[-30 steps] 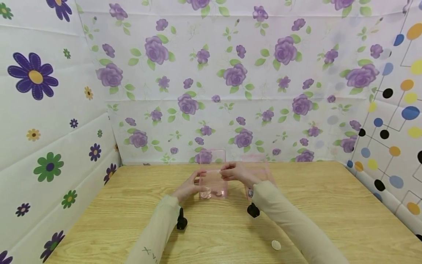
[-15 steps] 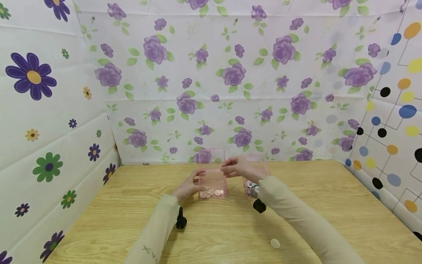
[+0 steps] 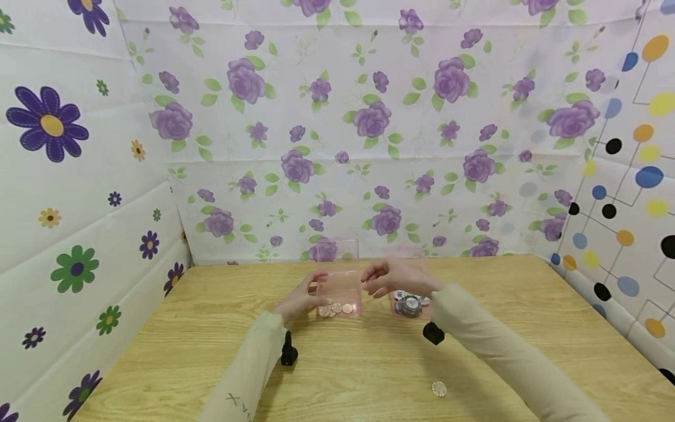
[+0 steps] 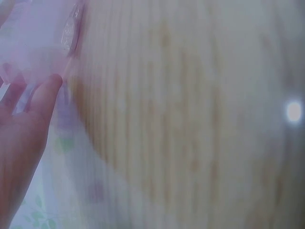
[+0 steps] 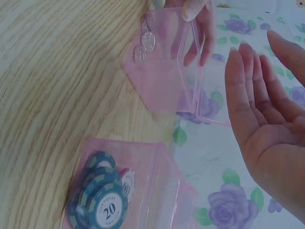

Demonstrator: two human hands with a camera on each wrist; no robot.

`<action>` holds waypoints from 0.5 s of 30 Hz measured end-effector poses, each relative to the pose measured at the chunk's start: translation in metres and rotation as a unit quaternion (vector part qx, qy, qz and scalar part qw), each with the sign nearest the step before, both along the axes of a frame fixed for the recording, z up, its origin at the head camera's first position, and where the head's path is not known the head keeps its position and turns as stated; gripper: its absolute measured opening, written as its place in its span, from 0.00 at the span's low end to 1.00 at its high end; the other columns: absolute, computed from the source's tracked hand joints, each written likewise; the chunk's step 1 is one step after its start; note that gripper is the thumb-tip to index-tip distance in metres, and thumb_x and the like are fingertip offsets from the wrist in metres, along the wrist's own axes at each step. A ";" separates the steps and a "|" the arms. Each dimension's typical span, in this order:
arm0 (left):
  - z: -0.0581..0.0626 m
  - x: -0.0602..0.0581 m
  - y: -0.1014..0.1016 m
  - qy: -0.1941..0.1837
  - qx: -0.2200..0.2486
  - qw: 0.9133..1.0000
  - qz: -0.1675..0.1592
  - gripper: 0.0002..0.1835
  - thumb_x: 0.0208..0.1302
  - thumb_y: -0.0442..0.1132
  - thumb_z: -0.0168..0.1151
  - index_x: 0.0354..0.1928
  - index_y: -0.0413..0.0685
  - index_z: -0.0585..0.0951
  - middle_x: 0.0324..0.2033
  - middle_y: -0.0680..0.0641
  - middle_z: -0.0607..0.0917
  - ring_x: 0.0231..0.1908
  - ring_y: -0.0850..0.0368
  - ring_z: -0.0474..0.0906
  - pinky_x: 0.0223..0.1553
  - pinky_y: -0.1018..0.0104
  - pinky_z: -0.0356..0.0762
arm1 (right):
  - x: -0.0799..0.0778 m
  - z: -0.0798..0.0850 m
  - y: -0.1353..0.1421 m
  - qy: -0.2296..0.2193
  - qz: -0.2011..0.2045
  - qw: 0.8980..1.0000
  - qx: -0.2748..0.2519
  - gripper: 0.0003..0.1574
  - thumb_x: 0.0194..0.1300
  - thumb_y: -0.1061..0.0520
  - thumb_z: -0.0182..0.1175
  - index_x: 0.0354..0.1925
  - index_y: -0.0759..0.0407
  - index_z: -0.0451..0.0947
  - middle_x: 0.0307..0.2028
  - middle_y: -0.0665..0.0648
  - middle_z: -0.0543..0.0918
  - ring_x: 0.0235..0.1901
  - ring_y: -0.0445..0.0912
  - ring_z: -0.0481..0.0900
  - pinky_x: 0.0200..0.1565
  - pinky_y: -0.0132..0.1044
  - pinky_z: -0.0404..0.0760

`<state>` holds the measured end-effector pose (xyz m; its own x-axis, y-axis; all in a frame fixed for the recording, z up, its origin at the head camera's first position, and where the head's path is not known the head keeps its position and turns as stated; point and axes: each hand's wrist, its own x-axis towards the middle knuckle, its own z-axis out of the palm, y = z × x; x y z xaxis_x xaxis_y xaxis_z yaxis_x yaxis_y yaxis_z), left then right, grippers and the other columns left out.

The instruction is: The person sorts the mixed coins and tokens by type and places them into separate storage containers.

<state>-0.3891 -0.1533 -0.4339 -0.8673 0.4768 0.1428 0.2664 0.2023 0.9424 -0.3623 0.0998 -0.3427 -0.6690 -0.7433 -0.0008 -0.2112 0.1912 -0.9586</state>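
A clear pink plastic box [image 3: 338,287] stands on the table with its lid [image 3: 338,256] raised at the back. Several coins [image 3: 337,308] lie inside, along its front. My left hand [image 3: 302,298] holds the box by its left side, with thumb and fingers spread along it; the left wrist view is blurred. My right hand [image 5: 271,114] hovers just right of this box, fingers loosely extended and apart from the thumb, with nothing in them. Below and right of that hand, a second open pink box [image 3: 392,308] contains several poker chips [image 5: 104,202], the top one marked 20.
A single coin [image 3: 439,389] lies on the wooden table [image 3: 358,363] near the front, right of centre. A floral cloth wall [image 3: 343,193] rises behind the boxes, and patterned cloths hang on both sides.
My right hand has moved right, away from the coin box, and its fingers have loosened. More coins now show in that box. The left hand keeps its place.
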 end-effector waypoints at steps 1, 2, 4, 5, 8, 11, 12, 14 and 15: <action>0.000 0.000 0.000 0.000 -0.001 1.000 0.001 0.36 0.37 0.38 0.57 0.50 0.51 0.50 0.47 0.45 0.51 0.44 0.45 0.48 0.34 0.60 0.60 | 0.002 0.001 0.001 0.002 0.007 1.000 0.007 0.17 0.44 0.61 0.51 0.35 0.69 0.63 0.32 0.66 0.67 0.30 0.52 0.68 0.29 0.40 0.67; 0.000 -0.001 0.000 -0.002 0.001 1.000 0.001 0.36 0.37 0.38 0.57 0.50 0.51 0.50 0.47 0.45 0.51 0.44 0.44 0.48 0.34 0.61 0.60 | 0.002 0.000 0.003 0.007 0.015 1.000 0.014 0.17 0.44 0.61 0.50 0.35 0.69 0.63 0.31 0.66 0.68 0.29 0.52 0.68 0.29 0.40 0.67; 0.000 -0.001 0.000 -0.008 0.005 1.000 0.001 0.36 0.37 0.37 0.56 0.50 0.51 0.50 0.47 0.45 0.51 0.44 0.44 0.47 0.34 0.62 0.60 | 0.003 -0.001 0.006 0.023 0.028 0.999 0.033 0.16 0.44 0.61 0.50 0.35 0.67 0.64 0.30 0.65 0.69 0.29 0.52 0.68 0.28 0.40 0.67; 0.000 -0.001 0.001 -0.010 0.007 1.000 0.002 0.36 0.37 0.36 0.56 0.50 0.51 0.50 0.47 0.45 0.51 0.44 0.44 0.47 0.34 0.62 0.60 | 0.003 -0.001 0.008 0.029 0.034 0.998 0.039 0.16 0.44 0.61 0.50 0.35 0.67 0.65 0.30 0.64 0.69 0.29 0.52 0.68 0.28 0.40 0.67; 0.002 0.001 0.001 -0.019 0.011 1.000 0.004 0.35 0.37 0.36 0.56 0.50 0.52 0.51 0.47 0.46 0.51 0.45 0.45 0.47 0.34 0.62 0.60 | 0.003 -0.003 0.013 0.046 0.054 0.996 0.052 0.14 0.44 0.62 0.50 0.35 0.64 0.65 0.30 0.64 0.69 0.29 0.52 0.68 0.28 0.41 0.67; 0.004 0.002 0.001 -0.026 0.011 1.000 0.009 0.35 0.37 0.36 0.56 0.49 0.53 0.51 0.47 0.48 0.52 0.45 0.48 0.48 0.34 0.61 0.59 | 0.003 -0.005 0.019 0.046 0.069 0.995 0.052 0.14 0.45 0.63 0.49 0.35 0.64 0.65 0.31 0.66 0.68 0.29 0.52 0.68 0.29 0.42 0.66; 0.004 0.002 0.001 -0.028 0.010 1.000 0.010 0.35 0.37 0.36 0.56 0.49 0.54 0.51 0.46 0.48 0.52 0.45 0.48 0.48 0.34 0.61 0.59 | 0.003 -0.006 0.021 0.046 0.075 0.995 0.055 0.14 0.45 0.63 0.49 0.35 0.64 0.65 0.31 0.66 0.68 0.28 0.53 0.68 0.28 0.42 0.66; 0.003 0.002 0.001 -0.029 0.008 0.999 0.010 0.35 0.37 0.36 0.56 0.49 0.54 0.52 0.47 0.49 0.53 0.45 0.48 0.48 0.34 0.61 0.59 | 0.004 -0.007 0.024 0.044 0.086 0.993 0.060 0.13 0.46 0.63 0.49 0.35 0.63 0.65 0.31 0.66 0.68 0.27 0.54 0.68 0.28 0.43 0.66; 0.003 0.002 0.001 -0.031 0.008 0.999 0.009 0.35 0.37 0.36 0.56 0.49 0.54 0.51 0.47 0.49 0.53 0.45 0.48 0.48 0.35 0.61 0.59 | 0.004 -0.007 0.026 0.046 0.091 0.993 0.064 0.13 0.46 0.63 0.49 0.35 0.63 0.66 0.31 0.66 0.68 0.27 0.54 0.68 0.28 0.43 0.66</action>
